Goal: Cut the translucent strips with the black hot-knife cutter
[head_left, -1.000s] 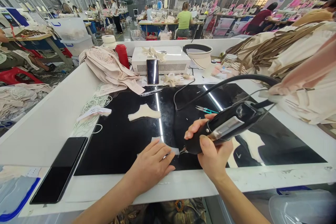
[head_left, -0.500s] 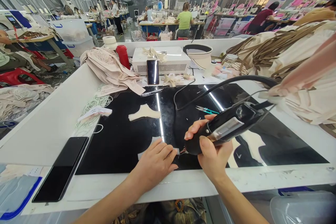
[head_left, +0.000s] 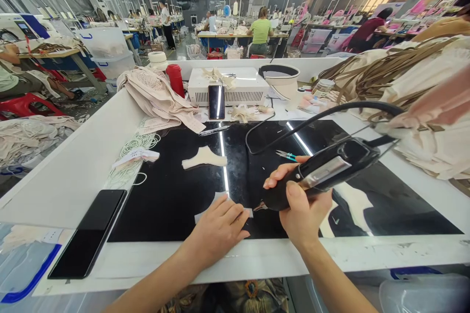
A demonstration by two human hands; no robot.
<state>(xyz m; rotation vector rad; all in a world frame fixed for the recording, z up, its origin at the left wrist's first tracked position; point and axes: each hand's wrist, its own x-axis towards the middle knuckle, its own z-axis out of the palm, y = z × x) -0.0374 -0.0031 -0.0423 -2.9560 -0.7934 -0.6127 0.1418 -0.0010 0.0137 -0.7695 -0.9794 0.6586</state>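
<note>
My left hand (head_left: 219,222) lies flat with fingers stretched over a pale grey-white fabric piece (head_left: 199,216) on the black board (head_left: 157,205). Wrapped round a black handheld tool (head_left: 323,168) is my right hand (head_left: 303,205). The tool's thin metal tip points left, just beyond the right end of the fabric piece, a small gap from it. A cream cut piece (head_left: 204,157) rests farther back on the board. Two more cream pieces (head_left: 354,203) are to the right, partly behind my right hand. Small teal scissors (head_left: 287,155) lie behind the tool.
A black phone (head_left: 87,234) lies at the left, near green cord (head_left: 135,149). Behind the board are piled beige fabric (head_left: 154,98), a red bottle (head_left: 175,80), a white box (head_left: 235,98) and an upright phone (head_left: 216,101). A cable arches from the tool. People sit in the background.
The tool in my right hand has shifted slightly right and its tip has moved away from the fabric's end. My left hand stays on the fabric. The view has shifted a little.
</note>
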